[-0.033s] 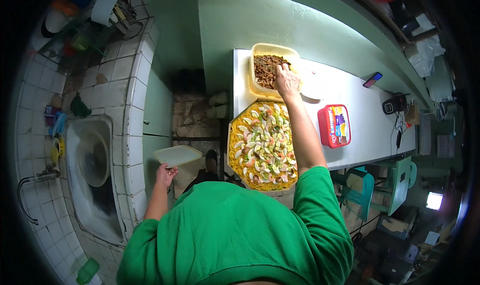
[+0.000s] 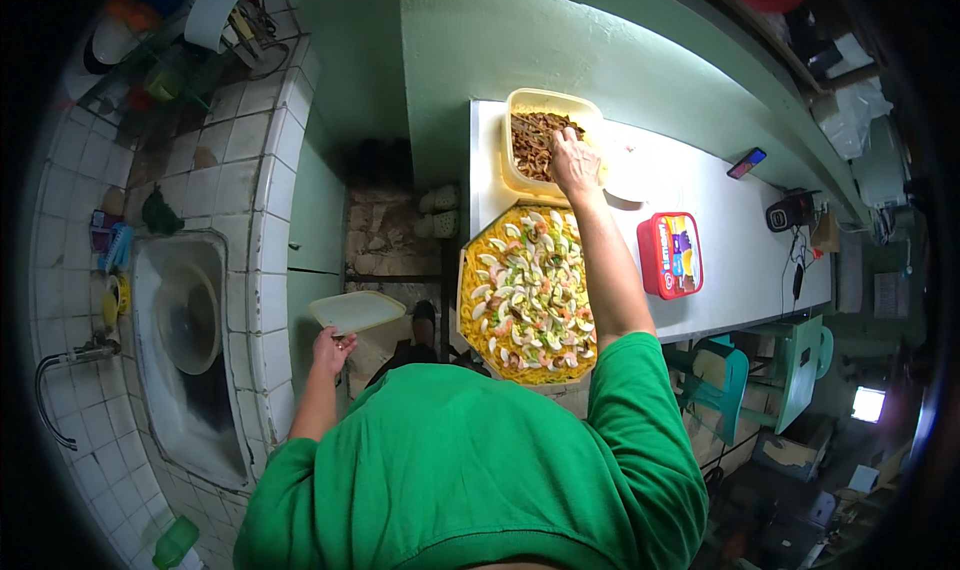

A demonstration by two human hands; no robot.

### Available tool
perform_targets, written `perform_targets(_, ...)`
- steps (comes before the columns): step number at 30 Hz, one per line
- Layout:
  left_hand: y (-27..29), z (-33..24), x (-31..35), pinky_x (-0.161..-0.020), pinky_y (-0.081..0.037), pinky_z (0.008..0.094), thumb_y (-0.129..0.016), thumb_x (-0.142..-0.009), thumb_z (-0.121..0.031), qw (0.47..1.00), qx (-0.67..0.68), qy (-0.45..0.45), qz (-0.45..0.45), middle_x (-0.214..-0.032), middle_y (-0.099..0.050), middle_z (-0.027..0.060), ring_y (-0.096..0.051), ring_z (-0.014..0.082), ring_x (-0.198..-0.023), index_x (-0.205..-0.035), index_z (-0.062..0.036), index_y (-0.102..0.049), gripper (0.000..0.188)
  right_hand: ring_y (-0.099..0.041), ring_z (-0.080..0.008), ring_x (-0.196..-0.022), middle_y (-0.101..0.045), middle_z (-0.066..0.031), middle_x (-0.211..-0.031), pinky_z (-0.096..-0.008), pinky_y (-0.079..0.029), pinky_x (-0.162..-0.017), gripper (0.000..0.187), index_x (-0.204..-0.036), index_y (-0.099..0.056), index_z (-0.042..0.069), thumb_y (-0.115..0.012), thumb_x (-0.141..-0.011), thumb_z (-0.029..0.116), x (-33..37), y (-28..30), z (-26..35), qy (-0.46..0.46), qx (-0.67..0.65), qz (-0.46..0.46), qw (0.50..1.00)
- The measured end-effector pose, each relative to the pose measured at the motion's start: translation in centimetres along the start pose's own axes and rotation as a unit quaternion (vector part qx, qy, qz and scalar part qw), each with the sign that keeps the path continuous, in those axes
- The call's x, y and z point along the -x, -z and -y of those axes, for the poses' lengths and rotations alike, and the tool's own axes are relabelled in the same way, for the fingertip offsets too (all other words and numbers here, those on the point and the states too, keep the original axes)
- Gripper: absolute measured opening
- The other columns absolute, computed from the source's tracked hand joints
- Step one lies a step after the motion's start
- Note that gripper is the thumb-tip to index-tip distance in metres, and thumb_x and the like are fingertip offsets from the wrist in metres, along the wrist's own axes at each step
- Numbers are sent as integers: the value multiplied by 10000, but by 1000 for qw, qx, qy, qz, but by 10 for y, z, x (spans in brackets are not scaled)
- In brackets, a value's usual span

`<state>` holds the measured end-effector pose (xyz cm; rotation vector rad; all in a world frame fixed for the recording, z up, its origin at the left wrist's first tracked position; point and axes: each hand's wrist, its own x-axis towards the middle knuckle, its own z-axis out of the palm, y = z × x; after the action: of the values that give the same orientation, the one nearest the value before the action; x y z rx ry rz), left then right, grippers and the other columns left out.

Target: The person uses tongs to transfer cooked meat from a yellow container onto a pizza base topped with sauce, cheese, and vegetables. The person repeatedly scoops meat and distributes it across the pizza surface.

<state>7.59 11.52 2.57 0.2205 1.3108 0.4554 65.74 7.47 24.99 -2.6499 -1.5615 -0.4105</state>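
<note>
At nine o'clock is the sink point(image 2: 143, 290). At eight, the left hand point(image 2: 331, 350) grips the near edge of a pale lid point(image 2: 357, 311), held out well apart from the food. Around the centre sits an eight-sided tray point(image 2: 460, 295) of yellow noodles point(image 2: 478, 318), topped with white slices and pink and green bits. Just beyond its twelve o'clock edge, a yellow tub point(image 2: 527, 184) of brown strips point(image 2: 533, 142) stands on the white bench point(image 2: 722, 280). The right hand point(image 2: 577, 165) is over the tub, fingers bunched at the strips; whether they pinch any, I cannot tell. At three o'clock on the bench is a red tub point(image 2: 657, 262); at two, a phone point(image 2: 747, 163).
</note>
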Motion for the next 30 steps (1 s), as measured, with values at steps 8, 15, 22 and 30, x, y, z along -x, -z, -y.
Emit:
perform_targets(8,1,-25,-22,-750,-530,453,-514,-869,-198,999,3,24,-35,-928,-548,175,-625,307,-796,-1084,-15,-456,288,-646,-356,-821,-661,-108,-904,-469,-494,-718,207,-1024,-622,181,-471,-962,308,4,31,-28,-140,-115,-55,982)
perform_targets(15,0,-28,-18,-772,-527,468,-520,-866,-195,1000,-3,-30,1,-966,-546,179,-622,307,-809,-1135,-13,-432,336,-649,-383,-860,-679,-180,-881,-471,-486,-780,334,-1090,-656,239,-420,-960,436,58,29,-55,-266,-147,9,953)
perform_targets(22,7,-7,-2,-779,-523,459,-501,-882,-200,999,-29,-22,-13,-981,-546,170,-618,301,-832,-1138,-11,-441,325,-647,-341,-870,-678,-175,-904,-411,-487,-761,298,-1065,-681,143,-498,-938,341,131,43,-75,-282,-276,-45,918)
perform_targets(30,36,16,2,-819,-510,479,-500,-898,-229,999,-31,-10,-30,-1018,-529,171,-622,316,-859,-1169,-41,-429,337,-589,-247,-678,-610,-166,-743,-351,-446,-630,231,-976,-652,1,-537,-940,198,280,111,-69,-193,-365,7,911)
